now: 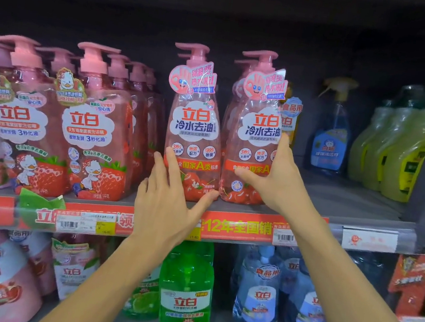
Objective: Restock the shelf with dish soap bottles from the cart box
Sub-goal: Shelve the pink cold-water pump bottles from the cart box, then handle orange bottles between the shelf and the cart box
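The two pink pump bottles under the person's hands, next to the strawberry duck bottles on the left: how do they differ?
The cherry bottles taper to a narrow neck; the strawberry duck bottles are broader and squarer. The cherry bottles carry a hand-shaped tag and cherries, the duck bottles a cartoon duck with strawberries. The left hand and right hand touch only the cherry bottles. Both kinds are pink, with pump tops and the same red logo.

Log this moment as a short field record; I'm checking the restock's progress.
left hand: open, fingers on the left cherry bottle
right hand: open, fingers against the right cherry bottle
bottles: both upright, side by side at the shelf edge
left neighbours: strawberry bottles
right neighbour: blue spray bottle
shelf below: green bottle
cart box: not in view
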Demonstrator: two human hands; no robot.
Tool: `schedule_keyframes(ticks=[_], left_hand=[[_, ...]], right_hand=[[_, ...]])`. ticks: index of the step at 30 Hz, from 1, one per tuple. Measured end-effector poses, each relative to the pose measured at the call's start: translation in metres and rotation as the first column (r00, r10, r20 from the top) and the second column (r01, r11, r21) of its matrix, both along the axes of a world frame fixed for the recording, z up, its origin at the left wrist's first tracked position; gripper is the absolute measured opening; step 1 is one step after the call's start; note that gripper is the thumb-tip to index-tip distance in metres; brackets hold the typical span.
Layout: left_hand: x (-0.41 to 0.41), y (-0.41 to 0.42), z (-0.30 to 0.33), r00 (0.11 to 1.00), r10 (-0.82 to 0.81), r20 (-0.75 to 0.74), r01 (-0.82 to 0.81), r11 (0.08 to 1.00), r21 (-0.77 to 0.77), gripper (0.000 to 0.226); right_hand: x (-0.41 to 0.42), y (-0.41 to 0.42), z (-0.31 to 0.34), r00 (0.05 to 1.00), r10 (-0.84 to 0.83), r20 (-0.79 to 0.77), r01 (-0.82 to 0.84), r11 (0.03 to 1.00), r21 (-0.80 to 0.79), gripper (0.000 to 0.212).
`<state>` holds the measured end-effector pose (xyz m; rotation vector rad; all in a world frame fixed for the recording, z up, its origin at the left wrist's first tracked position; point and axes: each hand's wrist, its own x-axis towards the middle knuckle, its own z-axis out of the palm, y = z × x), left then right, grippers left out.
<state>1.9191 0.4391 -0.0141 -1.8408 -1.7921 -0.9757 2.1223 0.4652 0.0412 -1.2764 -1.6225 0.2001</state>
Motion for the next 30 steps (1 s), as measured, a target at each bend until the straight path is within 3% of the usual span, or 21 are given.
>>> schedule_keyframes(ticks=[5,11,14,21,25,30], left_hand=[[0.0,-0.003,0.0,1.0,0.015,-0.027,-0.016,1.0,-0.015,0.11],[0.001,-0.01,-0.003,0.999,0.024,-0.042,-0.025,0.999,-0.041,0.102],[0.001,-0.022,-0.013,0.993,0.032,-0.114,-0.04,0.997,-0.066,0.093],[0.002,-0.075,-0.06,0.962,-0.044,-0.271,0.017,0.995,-0.103,0.081],[0.016,-0.125,-0.105,0.936,-0.153,-0.316,0.068,0.961,-0.266,0.076],[0.053,-0.203,-0.187,0.902,-0.308,-0.303,0.176,0.903,-0.392,0.068]], right_hand=[[-0.004,-0.009,-0.002,0.988,-0.047,0.148,0.054,0.998,-0.044,0.117],[-0.01,-0.031,-0.015,0.858,-0.276,0.434,0.321,0.947,-0.032,0.097],[-0.016,-0.047,-0.028,0.805,-0.306,0.508,0.373,0.928,-0.031,0.09],[-0.028,-0.106,-0.104,0.769,-0.254,0.586,0.282,0.958,0.045,0.081],[-0.019,-0.152,-0.164,0.74,-0.089,0.667,0.269,0.948,-0.173,0.083],[0.009,-0.241,-0.269,0.768,0.047,0.639,0.245,0.9,-0.361,0.078]])
